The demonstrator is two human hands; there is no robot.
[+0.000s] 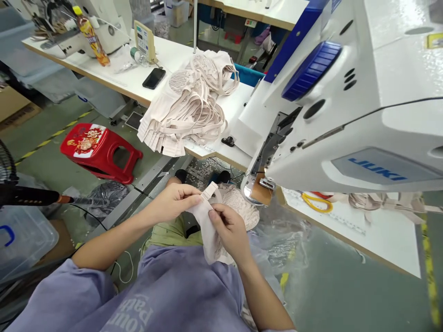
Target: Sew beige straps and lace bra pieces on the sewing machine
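Beige garment [207, 233]: lace and smooth cloth, held up over the lap between both hands, its lower part drooping toward the purple shirt [180, 295].
Left hand [180, 200]: fingers narrow, thumb and forefinger pinching the cloth just beside a pale end tab [209, 190] that sticks up past them.
Right hand [230, 230]: fingers narrow as well, pinching the same piece a little farther along.
Lace section [242, 205]: beyond the right hand, near the rounded metal end of the machine's lower arm.
White sewing machine [374, 115]: to the right, lettered JUKI, with a blue handwheel [311, 70] on its side.
White desk [169, 51]: bears a heap of similar beige garments [194, 101], some overhanging the front edge.
Black phone [154, 78]: flat on the desk, left of the heap.
Orange-labelled bottle [90, 36]: tilted in view, left of a cream control panel [144, 42].
Red stool [100, 150]: on the floor at left, flower-patterned on top.
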